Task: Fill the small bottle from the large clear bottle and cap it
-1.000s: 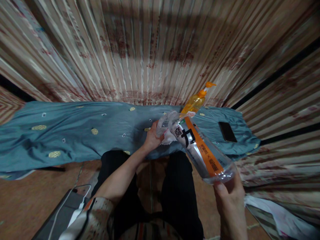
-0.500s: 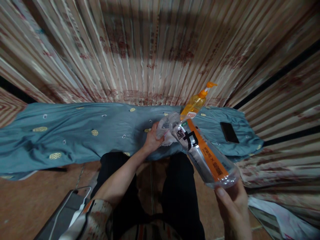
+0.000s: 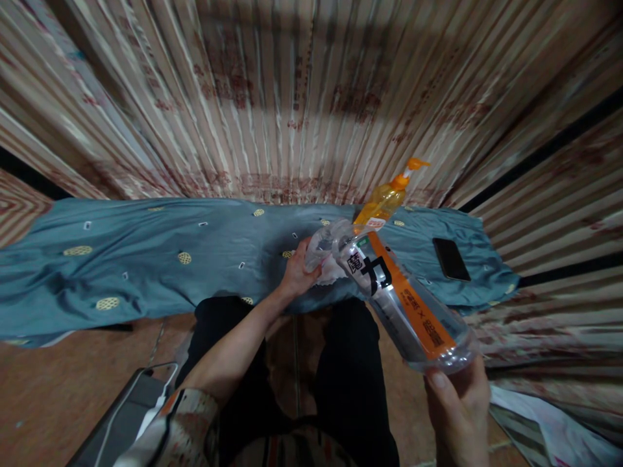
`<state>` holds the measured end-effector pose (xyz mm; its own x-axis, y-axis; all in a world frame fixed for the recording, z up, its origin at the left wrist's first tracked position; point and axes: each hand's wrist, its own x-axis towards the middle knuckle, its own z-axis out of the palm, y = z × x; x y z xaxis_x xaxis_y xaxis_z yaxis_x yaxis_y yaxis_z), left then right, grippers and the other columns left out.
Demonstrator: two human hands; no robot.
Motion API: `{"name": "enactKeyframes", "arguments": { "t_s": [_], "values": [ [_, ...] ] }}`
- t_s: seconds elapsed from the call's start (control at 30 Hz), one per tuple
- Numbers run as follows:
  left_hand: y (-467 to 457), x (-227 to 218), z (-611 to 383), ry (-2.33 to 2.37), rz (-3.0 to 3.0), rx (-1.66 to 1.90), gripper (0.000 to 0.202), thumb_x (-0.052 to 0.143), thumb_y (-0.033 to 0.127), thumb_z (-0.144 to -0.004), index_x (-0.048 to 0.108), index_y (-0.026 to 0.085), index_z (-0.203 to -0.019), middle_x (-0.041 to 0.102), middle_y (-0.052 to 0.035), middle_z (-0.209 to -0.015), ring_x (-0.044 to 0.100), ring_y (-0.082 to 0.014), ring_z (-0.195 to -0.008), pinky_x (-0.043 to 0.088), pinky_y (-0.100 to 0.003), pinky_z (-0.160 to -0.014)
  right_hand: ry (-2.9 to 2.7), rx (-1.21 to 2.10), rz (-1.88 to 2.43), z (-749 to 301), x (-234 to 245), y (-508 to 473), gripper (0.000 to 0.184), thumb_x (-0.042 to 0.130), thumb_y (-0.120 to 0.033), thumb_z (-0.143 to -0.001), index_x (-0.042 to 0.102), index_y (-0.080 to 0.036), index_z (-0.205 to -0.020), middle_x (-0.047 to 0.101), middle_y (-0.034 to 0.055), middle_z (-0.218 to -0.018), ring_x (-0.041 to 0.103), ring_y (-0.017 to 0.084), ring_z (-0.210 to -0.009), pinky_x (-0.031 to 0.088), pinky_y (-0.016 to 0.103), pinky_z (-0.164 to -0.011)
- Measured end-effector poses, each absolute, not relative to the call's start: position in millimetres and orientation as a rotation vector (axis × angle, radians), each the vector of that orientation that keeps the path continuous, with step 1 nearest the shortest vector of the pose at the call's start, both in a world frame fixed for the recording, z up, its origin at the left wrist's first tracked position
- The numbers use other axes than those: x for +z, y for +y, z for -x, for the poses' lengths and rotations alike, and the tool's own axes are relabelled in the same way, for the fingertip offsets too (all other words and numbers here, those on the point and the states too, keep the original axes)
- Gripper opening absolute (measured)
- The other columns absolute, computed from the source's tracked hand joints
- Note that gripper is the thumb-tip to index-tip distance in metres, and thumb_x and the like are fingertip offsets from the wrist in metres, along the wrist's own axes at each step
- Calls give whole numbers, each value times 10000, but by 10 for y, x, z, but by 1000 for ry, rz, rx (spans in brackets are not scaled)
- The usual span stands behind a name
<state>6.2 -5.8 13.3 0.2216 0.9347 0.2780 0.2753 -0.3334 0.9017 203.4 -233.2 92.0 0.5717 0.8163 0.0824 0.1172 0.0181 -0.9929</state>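
Observation:
A clear plastic bottle (image 3: 396, 298) with an orange and black label lies tilted across the middle of the view. My right hand (image 3: 457, 402) grips its base at the lower right. My left hand (image 3: 299, 269) is closed around the bottle's neck end, together with a white crumpled cloth or tissue (image 3: 331, 272). Both hands hold the bottle above the near edge of a blue patterned sheet (image 3: 146, 259).
An orange pump bottle (image 3: 384, 201) stands on the blue sheet just behind the held bottle. A black phone (image 3: 451, 259) lies on the sheet to the right. Striped curtains (image 3: 292, 97) hang behind. A dark device with white cable (image 3: 131, 415) sits at the lower left.
The bottle's base and my right hand have shifted slightly down and to the right. My left hand stays at the neck end.

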Motion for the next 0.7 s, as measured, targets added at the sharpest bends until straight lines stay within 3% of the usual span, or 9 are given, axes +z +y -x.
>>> {"name": "enactKeyframes", "arguments": {
  "t_s": [0.23,0.4,0.57,0.7],
  "values": [
    [-64,124,-47,1105,-1778,1145,599,674,237,-768,440,213,-1319,618,-85,-1260,618,-243,-1156,510,-449,-1033,-825,637,1495,-2058,892,-2343,777,755,-421,-742,463,-215,-1432,578,132,-1345,538,328,-1252,307,539,-1132],
    [-49,88,-49,1101,-1794,1176,622,685,261,-775,440,208,-1345,585,-108,-1317,575,-253,-1232,498,-454,-1051,-839,610,1545,-2109,864,-2356,790,759,-445,-734,459,-201,-1424,574,133,-1339,554,318,-1206,351,519,-1091],
    [-54,99,-50,1107,-1769,1160,599,680,262,-782,451,220,-1333,625,-80,-1257,621,-233,-1162,509,-431,-1039,-885,590,1529,-2103,892,-2335,724,736,-452,-753,496,-196,-1387,634,115,-1257,600,289,-1127,369,473,-1084],
    [-71,140,-39,1112,-1766,1127,613,681,274,-779,434,228,-1337,646,-60,-1219,661,-216,-1077,540,-385,-976,-877,597,1535,-2088,893,-2341,776,733,-448,-754,451,-201,-1434,589,123,-1336,546,315,-1229,343,494,-1110]
  ]
}}
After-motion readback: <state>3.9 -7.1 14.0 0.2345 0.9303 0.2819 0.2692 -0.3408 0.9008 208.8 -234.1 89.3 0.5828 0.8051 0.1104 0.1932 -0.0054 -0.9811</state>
